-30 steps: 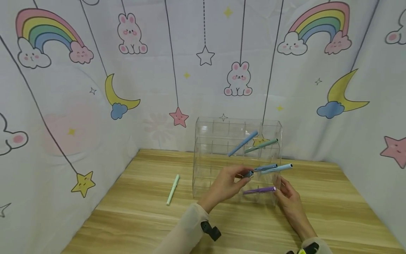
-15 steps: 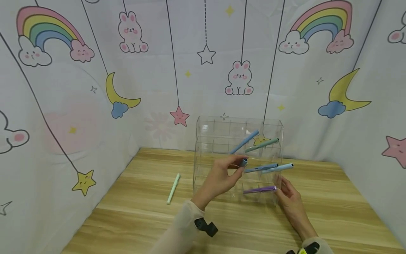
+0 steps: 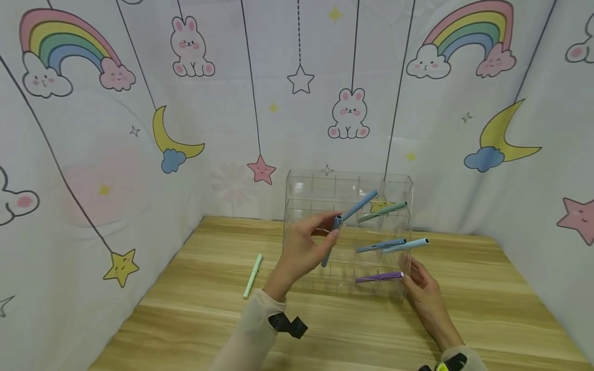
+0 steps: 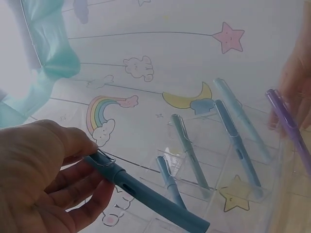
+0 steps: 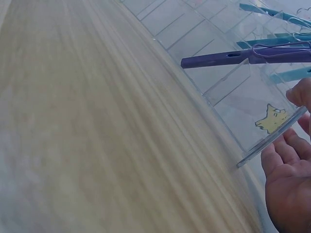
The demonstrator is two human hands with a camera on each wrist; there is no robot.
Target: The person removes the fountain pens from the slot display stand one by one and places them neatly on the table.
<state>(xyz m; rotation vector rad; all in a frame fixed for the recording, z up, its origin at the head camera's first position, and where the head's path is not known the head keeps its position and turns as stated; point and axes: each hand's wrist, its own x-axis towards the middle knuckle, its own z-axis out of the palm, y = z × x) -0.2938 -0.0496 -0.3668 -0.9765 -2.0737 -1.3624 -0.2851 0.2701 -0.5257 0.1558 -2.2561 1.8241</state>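
My left hand [image 3: 300, 250] pinches a blue capped pen [image 4: 155, 204] near its clip end, in front of the rack's middle. In the head view the held pen points downward, partly behind the fingers. A clear acrylic rack [image 3: 299, 188] with several compartments stands on the table. Its right side panel is held between thumb and fingers of my right hand [image 3: 426, 293]. In the rack lean a blue pen [image 3: 359, 203], a green pen [image 3: 387, 211], another blue pen [image 3: 382, 245], a light blue pen [image 3: 410, 245] and a purple pen [image 3: 380, 278], all toward its right half.
A pale green pen [image 3: 252, 275] lies on the wooden table [image 3: 185, 319], left of the rack. Behind and at both sides hangs a white printed curtain [image 3: 223, 113] with rainbows, rabbits and stars.
My left hand has moved left and up across the rack with the blue pen, which now points more downward. The right hand has stayed at the rack's side.
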